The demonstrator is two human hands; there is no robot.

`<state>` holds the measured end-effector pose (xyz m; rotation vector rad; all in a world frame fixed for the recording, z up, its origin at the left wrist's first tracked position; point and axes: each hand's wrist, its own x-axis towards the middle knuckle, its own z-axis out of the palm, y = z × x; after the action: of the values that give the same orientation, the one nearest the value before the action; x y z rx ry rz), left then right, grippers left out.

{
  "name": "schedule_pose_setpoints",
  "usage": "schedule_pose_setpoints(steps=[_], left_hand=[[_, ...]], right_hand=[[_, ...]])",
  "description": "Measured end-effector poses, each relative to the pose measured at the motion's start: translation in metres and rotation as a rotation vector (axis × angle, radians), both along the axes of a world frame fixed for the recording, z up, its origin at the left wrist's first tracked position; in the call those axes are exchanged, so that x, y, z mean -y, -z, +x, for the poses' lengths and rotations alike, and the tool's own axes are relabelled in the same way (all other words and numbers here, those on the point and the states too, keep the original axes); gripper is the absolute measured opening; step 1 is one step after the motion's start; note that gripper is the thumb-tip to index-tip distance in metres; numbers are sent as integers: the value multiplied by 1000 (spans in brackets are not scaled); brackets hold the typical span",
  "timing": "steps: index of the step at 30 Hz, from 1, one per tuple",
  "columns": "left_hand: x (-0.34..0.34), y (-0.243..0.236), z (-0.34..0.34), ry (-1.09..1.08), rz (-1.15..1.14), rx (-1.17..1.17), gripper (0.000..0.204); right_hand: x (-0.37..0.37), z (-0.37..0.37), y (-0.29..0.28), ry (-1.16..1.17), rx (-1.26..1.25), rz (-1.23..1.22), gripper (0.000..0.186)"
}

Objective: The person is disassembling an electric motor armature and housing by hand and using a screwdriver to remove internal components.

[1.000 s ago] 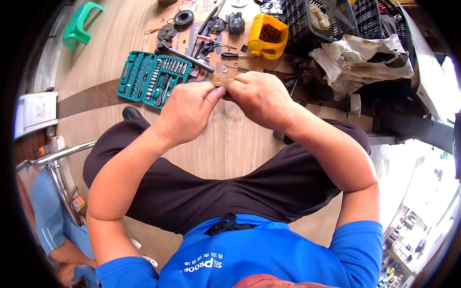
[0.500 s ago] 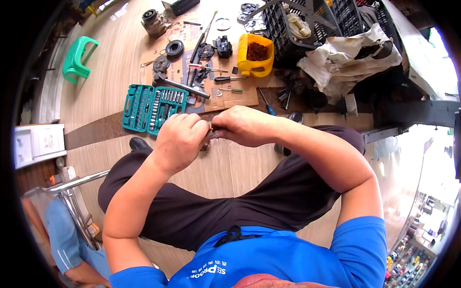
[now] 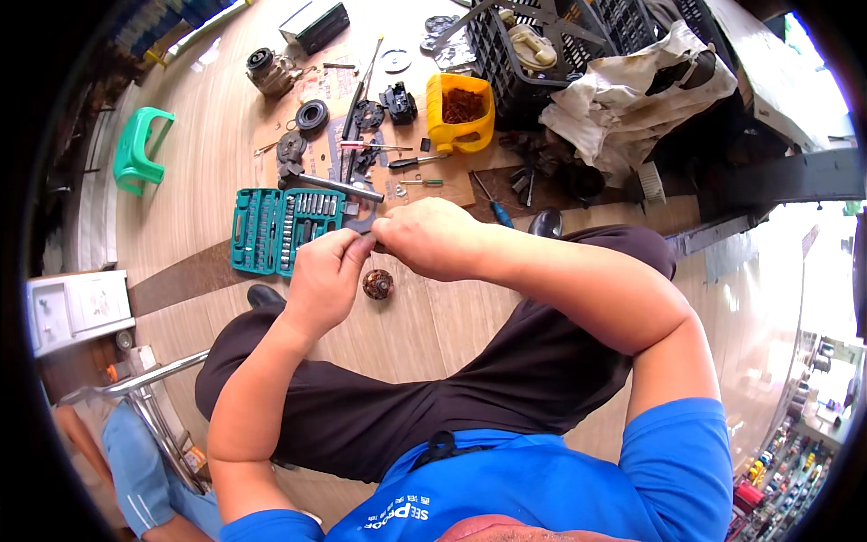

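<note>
Pale wood-patterned floor (image 3: 433, 334) fills the middle of the head view, with a sheet of cardboard (image 3: 456, 188) over its far part. Near the cardboard's closer edge the person's two hands meet. The left hand (image 3: 327, 275) has its grip pinched on a grey, curved metal piece (image 3: 363, 221), which shows just beyond the fingertips. The right hand (image 3: 429, 237) curls in against the left, but its back hides whatever it may hold, so I cannot tell how that grip stands. A round brown part (image 3: 378, 285) shows just nearer the body; whether it rests on the floor or hangs is unclear.

With so little of the metal piece in the pinch, a sideways push might make it slip and hit the round part. An open teal socket case (image 3: 279, 217) sits close by the left hand, and a steel bar (image 3: 339, 187) ends just ahead; a sudden jerk could bang knuckles on either or scatter sockets.
</note>
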<state>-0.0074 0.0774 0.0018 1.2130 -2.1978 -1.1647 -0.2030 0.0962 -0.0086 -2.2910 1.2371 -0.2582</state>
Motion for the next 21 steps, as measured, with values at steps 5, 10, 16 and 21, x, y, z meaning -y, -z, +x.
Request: schedule_pose_setpoints(steps=[5, 10, 16, 21], left_hand=[[6, -9, 4, 289, -617, 77, 20], [9, -5, 10, 386, -790, 119, 15], [10, -10, 11, 432, -810, 195, 11], [6, -7, 8, 233, -559, 69, 12]], right_hand=[[6, -13, -1, -80, 274, 268, 17], [4, -14, -17, -84, 285, 511, 21], [1, -11, -11, -137, 208, 246, 18], [2, -6, -15, -26, 80, 137, 17]])
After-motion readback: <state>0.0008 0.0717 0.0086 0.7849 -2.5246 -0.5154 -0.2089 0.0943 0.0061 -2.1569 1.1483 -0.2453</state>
